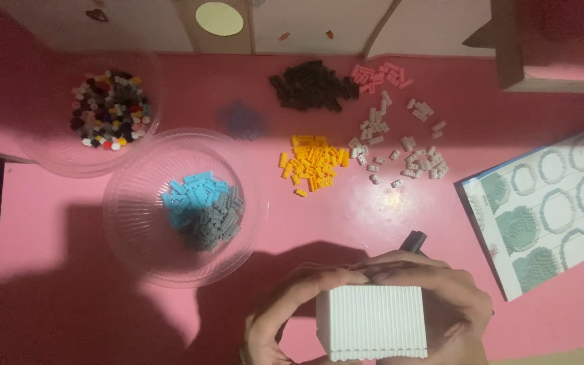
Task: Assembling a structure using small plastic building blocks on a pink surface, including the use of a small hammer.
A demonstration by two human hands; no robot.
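Two clear plastic bowls sat up and left of your hands. The far bowl (49, 145) held mixed small bricks in dark, red, yellow and white. The nearer bowl (130, 250), just left of your left hand, held two lots: light blue bricks (187, 196) and grey bricks (214, 220), touching each other.

Above your hands, loose on the pink table (55, 311), lay five heaps: a faint blue-purple patch (242, 120), too dim to make out; dark brown bricks (312, 86); yellow bricks (312, 164); pink bricks (378, 76); and scattered whitish bricks (403, 142), too many to count.

Your left hand (280, 318) curled round the left side of one white ribbed box (372, 322), fingers over its top edge. Your right hand (444, 297) wrapped the right side, grasping it too. The box sat between both hands at the bottom edge of view, its base cut off. One dark small object (414, 240) stuck out just behind your right fingers, mostly hidden.

Right of your hands lay one instruction sheet (549, 209) with round diagrams, cut off at the frame edge.
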